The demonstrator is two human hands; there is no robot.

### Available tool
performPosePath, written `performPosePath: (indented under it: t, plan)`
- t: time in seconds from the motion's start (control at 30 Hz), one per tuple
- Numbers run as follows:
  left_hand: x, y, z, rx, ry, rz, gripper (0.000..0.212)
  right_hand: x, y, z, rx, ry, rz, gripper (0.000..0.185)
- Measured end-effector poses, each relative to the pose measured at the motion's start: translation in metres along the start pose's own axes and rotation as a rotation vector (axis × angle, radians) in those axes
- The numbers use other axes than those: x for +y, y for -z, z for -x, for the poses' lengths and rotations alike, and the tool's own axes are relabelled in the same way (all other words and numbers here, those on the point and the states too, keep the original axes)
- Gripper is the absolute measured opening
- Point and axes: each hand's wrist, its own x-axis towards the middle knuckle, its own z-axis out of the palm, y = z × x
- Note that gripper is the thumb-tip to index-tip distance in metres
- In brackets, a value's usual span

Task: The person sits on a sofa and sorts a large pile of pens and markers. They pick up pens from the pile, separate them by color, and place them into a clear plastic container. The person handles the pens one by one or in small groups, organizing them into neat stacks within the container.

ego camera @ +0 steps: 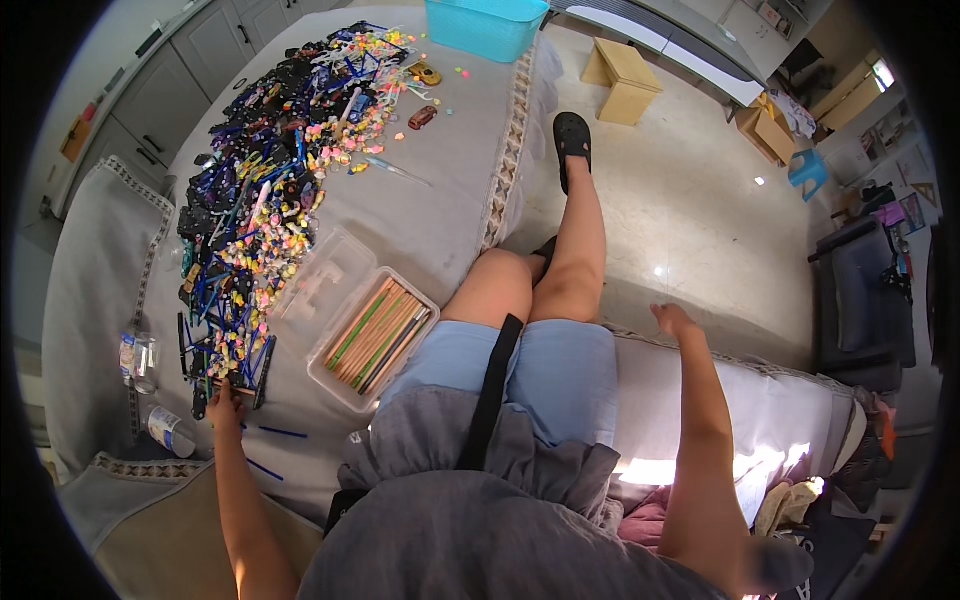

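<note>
My left hand reaches into the near end of a long heap of small items on the cloth-covered table. Its fingertips touch or pinch around a thin brown stick, perhaps a pencil; whether they grip it is too small to tell. Close to my lap, a clear plastic box with its lid folded back holds a row of pencils, mostly bare wood, some green or dark. Out to the right, my right hand hangs over the floor with nothing visible in it, thumb apart from loosely bent fingers.
Two clear jars are at the table's left edge. Blue sticks lie near my left wrist. Toy cars and a turquoise basket are farther off. A wooden stool stands on the floor.
</note>
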Motion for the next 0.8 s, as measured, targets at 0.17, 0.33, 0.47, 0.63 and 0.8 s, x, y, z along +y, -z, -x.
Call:
performPosePath:
  t: [0.17, 0.33, 0.47, 0.63, 0.8]
  plan:
    - [0.000, 0.009, 0.000, -0.095, 0.017, 0.026, 0.027, -0.063, -0.025, 0.018, 0.403, 0.471, -0.724, 0.050]
    - [0.002, 0.010, -0.002, -0.138, 0.018, -0.011, 0.028, -0.101, -0.046, 0.004, 0.258, 0.635, -0.963, 0.034]
    - [0.001, 0.004, 0.000, -0.066, 0.020, -0.045, 0.030, -0.111, -0.055, -0.006, 0.412, 0.495, -0.980, 0.018]
    - [0.000, 0.011, -0.007, -0.104, 0.028, -0.072, 0.030, -0.120, -0.062, -0.003, 0.545, 0.404, -0.971, 0.014]
    - [-0.002, 0.013, -0.006, -0.153, 0.010, -0.027, 0.029, -0.120, -0.063, 0.000, 0.677, 0.370, -0.943, 0.015]
